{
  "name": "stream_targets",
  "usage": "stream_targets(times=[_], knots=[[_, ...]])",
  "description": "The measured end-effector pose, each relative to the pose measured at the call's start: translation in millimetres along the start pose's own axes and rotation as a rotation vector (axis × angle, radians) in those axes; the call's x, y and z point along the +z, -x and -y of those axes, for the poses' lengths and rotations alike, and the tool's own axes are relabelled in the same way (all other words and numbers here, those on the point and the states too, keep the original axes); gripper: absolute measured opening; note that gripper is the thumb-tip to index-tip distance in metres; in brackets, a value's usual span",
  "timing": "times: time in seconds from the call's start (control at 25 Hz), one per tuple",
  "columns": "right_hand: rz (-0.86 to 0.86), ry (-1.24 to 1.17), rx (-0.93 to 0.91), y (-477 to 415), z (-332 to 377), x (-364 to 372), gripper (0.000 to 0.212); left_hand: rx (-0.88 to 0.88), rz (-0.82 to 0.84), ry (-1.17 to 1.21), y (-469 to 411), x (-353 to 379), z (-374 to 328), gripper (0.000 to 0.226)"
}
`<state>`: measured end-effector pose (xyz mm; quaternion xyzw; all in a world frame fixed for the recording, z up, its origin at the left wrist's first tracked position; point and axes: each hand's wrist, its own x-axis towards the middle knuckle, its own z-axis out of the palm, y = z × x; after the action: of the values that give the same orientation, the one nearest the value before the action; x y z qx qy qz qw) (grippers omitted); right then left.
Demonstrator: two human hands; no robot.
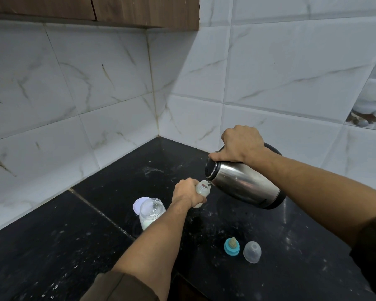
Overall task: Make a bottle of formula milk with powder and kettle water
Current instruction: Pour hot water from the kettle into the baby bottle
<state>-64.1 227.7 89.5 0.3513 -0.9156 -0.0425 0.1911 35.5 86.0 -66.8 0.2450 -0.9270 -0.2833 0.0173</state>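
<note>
Head view: left grip (pixel 188 192) holds bottle (pixel 202 190), right grip (pixel 241 144) holds tilted kettle (pixel 245 181); open jar (pixel 151 211), teat (pixel 232 247), cap (pixel 252 252) nearby.

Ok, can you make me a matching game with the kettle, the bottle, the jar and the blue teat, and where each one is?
Things:
1 kettle
2 bottle
3 jar
4 blue teat

Where or how:
a open on the counter, by its lid
b tilted, held by the right hand
c on the counter next to the clear cap
d gripped by the left hand

Pairs: 1-b, 2-d, 3-a, 4-c
</note>
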Motion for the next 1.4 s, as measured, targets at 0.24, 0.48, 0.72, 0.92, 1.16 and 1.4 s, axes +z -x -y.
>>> stream_targets(times=[0.24,0.48,0.72,0.92,1.16,1.4], knots=[[0.000,0.012,-0.016,-1.3,1.2,-0.5,0.066,-0.006,-0.006,0.006,-1.7,0.5,-0.7,0.044],[-0.011,0.014,-0.028,-1.8,0.8,-0.2,0.066,-0.011,-0.006,0.015,-2.6,0.8,-0.7,0.045],[-0.016,0.000,-0.025,-1.2,-2.2,1.1,0.065,-0.006,-0.002,0.010,-3.2,1.7,-1.0,0.047],[-0.017,-0.111,0.075,1.3,-14.1,5.4,0.066,-0.037,-0.019,0.086,-3.5,2.8,0.8,0.049],[-0.036,-0.407,0.272,15.7,-49.7,28.2,0.070,-0.044,-0.059,0.199,-3.2,1.9,0.4,0.043],[-0.123,-0.754,0.514,37.0,-78.3,60.5,0.068,-0.077,-0.082,0.219,-2.1,8.8,-3.2,0.043]])
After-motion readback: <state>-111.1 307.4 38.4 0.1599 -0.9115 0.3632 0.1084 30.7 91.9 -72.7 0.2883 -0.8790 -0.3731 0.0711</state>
